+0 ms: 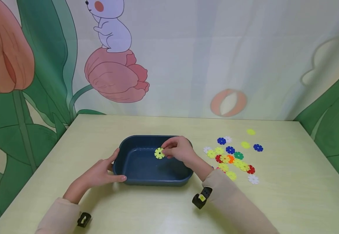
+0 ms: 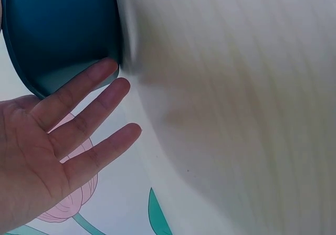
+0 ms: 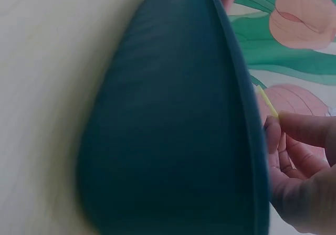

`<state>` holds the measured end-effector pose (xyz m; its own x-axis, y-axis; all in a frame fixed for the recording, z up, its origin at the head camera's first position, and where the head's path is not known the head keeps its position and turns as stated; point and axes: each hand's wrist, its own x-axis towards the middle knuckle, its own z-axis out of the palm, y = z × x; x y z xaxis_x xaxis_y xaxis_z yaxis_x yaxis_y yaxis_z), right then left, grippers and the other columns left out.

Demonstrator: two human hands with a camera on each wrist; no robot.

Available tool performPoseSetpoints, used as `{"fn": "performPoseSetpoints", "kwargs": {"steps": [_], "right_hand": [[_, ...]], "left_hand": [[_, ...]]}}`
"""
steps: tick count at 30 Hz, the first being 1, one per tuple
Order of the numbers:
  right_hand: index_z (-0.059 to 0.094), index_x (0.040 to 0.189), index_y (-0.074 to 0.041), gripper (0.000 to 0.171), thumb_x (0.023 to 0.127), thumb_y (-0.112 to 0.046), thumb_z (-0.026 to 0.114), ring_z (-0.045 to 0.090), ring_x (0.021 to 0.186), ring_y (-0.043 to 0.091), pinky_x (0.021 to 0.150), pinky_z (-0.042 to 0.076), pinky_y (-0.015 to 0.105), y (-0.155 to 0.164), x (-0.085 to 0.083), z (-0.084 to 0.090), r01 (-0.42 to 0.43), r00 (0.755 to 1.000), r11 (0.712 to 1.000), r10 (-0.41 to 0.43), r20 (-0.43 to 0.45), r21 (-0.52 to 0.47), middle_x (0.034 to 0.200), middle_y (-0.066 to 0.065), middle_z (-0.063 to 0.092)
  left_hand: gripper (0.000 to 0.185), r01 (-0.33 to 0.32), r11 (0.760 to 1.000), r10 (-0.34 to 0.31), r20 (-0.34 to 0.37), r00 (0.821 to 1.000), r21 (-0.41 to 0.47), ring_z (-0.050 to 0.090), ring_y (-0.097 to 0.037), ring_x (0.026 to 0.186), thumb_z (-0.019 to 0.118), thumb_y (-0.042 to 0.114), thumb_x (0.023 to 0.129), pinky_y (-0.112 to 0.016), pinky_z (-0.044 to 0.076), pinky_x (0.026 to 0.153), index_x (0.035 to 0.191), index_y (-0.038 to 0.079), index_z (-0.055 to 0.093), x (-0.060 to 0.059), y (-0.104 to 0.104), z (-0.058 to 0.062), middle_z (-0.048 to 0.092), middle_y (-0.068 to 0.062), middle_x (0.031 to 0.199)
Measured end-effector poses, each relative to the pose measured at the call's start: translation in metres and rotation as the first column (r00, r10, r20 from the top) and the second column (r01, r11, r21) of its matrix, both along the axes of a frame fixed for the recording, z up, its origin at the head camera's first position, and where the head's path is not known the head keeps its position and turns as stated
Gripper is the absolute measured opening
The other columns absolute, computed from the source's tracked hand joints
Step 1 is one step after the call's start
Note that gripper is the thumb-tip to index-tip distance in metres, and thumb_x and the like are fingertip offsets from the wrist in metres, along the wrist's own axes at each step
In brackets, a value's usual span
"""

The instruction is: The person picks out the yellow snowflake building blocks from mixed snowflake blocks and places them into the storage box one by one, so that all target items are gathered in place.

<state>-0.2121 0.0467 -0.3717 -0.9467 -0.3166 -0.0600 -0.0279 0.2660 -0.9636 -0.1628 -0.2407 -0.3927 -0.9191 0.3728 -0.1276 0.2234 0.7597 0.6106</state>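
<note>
A dark blue rectangular tub (image 1: 140, 172) sits on the table. My left hand (image 1: 97, 173) steadies its left end, thumb at the front rim and index finger along the side. In the left wrist view the other fingers (image 2: 94, 119) are straight and spread beside the tub's wall (image 2: 63, 25). Above the tub's inside, my right hand (image 1: 182, 151) pinches a yellow notched plastic disc (image 1: 156, 152) between thumb and fingertips. The right wrist view shows that disc (image 3: 269, 103) edge-on, past the tub's rim.
To the right of the tub lies a loose spread of notched discs (image 1: 230, 150) in yellow, blue, red, white, orange and green, some overlapping. A printed curtain (image 1: 181, 65) hangs behind the table's back edge.
</note>
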Motion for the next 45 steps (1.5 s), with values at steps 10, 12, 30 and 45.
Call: {"fn": "performPoseSetpoints", "kwargs": {"steps": [10,12,30,45], "right_hand": [[0.066,0.089,0.006,0.009,0.081,0.002,0.065,0.061,0.063,0.016,0.062,0.051,0.029,-0.032,-0.001,-0.005,-0.028,0.999,0.999,0.030,0.036,-0.033,0.075,0.010,0.064],[0.066,0.089,0.006,0.009,0.081,0.003,0.065,0.061,0.062,0.016,0.062,0.051,0.029,-0.038,-0.002,-0.006,-0.031,0.998,0.999,0.033,0.045,-0.041,0.075,0.010,0.064],[0.068,0.084,0.005,0.006,0.078,0.006,0.066,0.058,0.057,0.015,0.059,0.051,0.028,-0.076,-0.002,-0.020,-0.015,0.989,0.999,0.019,0.143,-0.033,0.072,0.009,0.063],[0.068,0.083,0.006,0.006,0.078,0.007,0.065,0.057,0.054,0.013,0.057,0.050,0.025,-0.088,0.001,-0.033,-0.027,0.982,0.999,0.019,0.188,0.039,0.072,0.008,0.061]], "left_hand": [[0.107,-0.008,1.000,0.008,0.004,1.000,0.003,0.060,-0.027,0.094,0.073,0.044,0.073,-0.039,0.048,0.076,0.144,-0.004,0.009,-0.001,0.002,0.000,0.044,-0.029,0.129],[0.107,-0.014,1.000,0.014,0.011,1.000,0.000,0.060,-0.027,0.095,0.073,0.044,0.073,-0.039,0.048,0.076,0.144,-0.004,0.009,-0.001,0.002,0.000,0.045,-0.028,0.128],[0.106,-0.029,0.999,0.030,0.027,0.999,-0.015,0.059,-0.027,0.097,0.072,0.046,0.073,-0.038,0.047,0.076,0.145,-0.001,0.009,-0.001,0.001,-0.001,0.048,-0.024,0.127],[0.104,-0.012,1.000,0.012,0.039,0.999,0.006,0.060,-0.026,0.095,0.072,0.041,0.075,-0.035,0.047,0.072,0.145,-0.001,0.007,0.001,0.002,0.003,0.056,-0.023,0.116]]}}
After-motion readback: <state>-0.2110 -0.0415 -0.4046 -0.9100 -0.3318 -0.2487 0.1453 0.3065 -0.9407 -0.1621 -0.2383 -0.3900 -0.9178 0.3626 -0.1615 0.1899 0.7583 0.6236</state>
